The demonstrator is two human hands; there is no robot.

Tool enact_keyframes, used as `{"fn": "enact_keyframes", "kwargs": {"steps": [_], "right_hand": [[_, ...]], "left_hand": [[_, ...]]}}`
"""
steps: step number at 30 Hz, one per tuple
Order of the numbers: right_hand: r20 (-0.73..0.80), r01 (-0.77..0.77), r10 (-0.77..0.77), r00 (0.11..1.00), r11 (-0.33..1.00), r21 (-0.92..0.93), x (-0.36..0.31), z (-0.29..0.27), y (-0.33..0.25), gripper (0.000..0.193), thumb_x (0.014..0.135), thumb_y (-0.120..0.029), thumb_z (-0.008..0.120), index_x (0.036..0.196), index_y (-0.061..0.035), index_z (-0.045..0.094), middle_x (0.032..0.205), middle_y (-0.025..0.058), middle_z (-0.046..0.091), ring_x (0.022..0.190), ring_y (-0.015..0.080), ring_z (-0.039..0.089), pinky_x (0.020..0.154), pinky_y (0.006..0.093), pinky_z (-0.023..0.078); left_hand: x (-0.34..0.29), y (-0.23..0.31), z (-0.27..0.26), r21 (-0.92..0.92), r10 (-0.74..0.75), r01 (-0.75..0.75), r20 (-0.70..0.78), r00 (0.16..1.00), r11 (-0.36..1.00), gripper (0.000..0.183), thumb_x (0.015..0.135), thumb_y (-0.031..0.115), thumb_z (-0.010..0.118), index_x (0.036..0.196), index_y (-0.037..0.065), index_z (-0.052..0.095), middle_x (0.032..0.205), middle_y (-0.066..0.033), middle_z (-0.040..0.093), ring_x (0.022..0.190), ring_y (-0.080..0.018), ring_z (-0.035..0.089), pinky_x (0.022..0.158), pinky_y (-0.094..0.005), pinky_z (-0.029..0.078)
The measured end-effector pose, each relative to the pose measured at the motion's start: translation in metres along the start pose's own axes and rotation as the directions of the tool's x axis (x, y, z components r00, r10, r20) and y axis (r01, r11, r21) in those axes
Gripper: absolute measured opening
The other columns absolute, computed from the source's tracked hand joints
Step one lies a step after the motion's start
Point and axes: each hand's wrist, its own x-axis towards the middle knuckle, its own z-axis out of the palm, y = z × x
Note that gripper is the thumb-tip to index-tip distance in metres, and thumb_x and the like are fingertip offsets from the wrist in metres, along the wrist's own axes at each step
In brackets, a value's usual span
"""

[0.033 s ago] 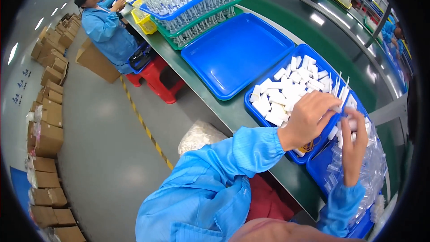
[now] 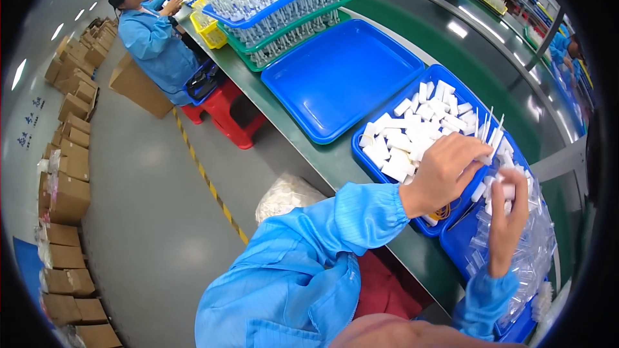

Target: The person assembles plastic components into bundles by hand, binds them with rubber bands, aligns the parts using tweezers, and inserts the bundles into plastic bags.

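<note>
My left hand (image 2: 445,171) is closed in a pinch on a small white block with a thin white stick rising from it. It hovers over the near right part of a blue tray (image 2: 362,160) heaped with white blocks (image 2: 416,132). Just right of it, my right hand (image 2: 508,225) has its thumb and fingers bent close together. A glassy shape shows by those fingertips, but what they hold is unclear. Several white sticks (image 2: 495,130) stand up beyond my left fingers. Clear plastic tubes (image 2: 516,264) lie piled around my right hand, over another blue tray (image 2: 454,245).
A shallow blue tray (image 2: 342,84) lies on the green bench (image 2: 309,154). Stacked trays of upright clear parts (image 2: 277,0) rise beyond it. Further left, a co-worker (image 2: 151,42) works near a red stool (image 2: 232,116). Rubber bands (image 2: 443,211) lie below my left wrist. Cartons (image 2: 71,187) line the wall.
My right hand has drawn slightly down, toward me, widening the gap to my left hand. The left hand stays nearly in place.
</note>
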Motion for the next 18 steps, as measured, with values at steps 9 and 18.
{"fn": "enact_keyframes", "kwargs": {"steps": [9,18], "right_hand": [[0.027,0.209,-0.211,0.977,0.977,0.042,-0.057,0.024,0.031,0.017,0.088,-0.01,0.07,0.095,-0.0011,0.058,0.088,0.0084,0.06,0.078,0.0181,0.057,0.075,0.03,0.045],[-0.115,-0.004,0.027,0.993,0.98,0.197,-0.062,0.014,0.029,0.019,0.091,-0.014,0.07,0.085,-0.0037,0.054,0.075,0.0021,0.053,0.069,0.0107,0.049,0.063,0.0246,0.039]], "left_hand": [[-0.014,0.005,0.014,-0.143,0.179,-0.161,0.122,0.976,0.977,0.037,0.072,-0.003,0.073,0.107,0.005,0.065,0.101,-0.0108,0.068,0.086,-0.029,0.066,0.072,-0.0364,0.053],[-0.017,0.009,0.016,-0.12,0.204,-0.185,0.162,0.966,0.975,0.038,0.071,-0.003,0.074,0.107,0.005,0.063,0.103,-0.009,0.069,0.088,-0.0268,0.067,0.071,-0.0355,0.053]]}}
